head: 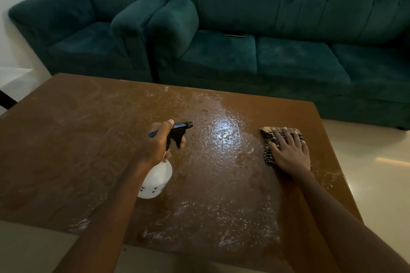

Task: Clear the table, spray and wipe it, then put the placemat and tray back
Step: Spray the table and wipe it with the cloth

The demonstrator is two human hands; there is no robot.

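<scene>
my left hand (pixel 158 143) grips the white plastic spray bottle (pixel 156 178) above the wet brown wooden table (pixel 77 139); my right hand (pixel 290 153), fingers spread flat, presses the checked cloth (pixel 271 139) down near the right edge.

Tabletop (pixel 88 139): brown, glossy, rectangular, wet over most of its surface.
Spray film: droplets and foamy white streaks, thickest around the bright light reflection (pixel 224 131) near the tabletop's middle.
Cloth (pixel 269 139): patterned dark and light, folded, lying flat on the tabletop just right of the reflection, pressed down by a hand.
Near edge: white smears, well below the reflection.
</scene>
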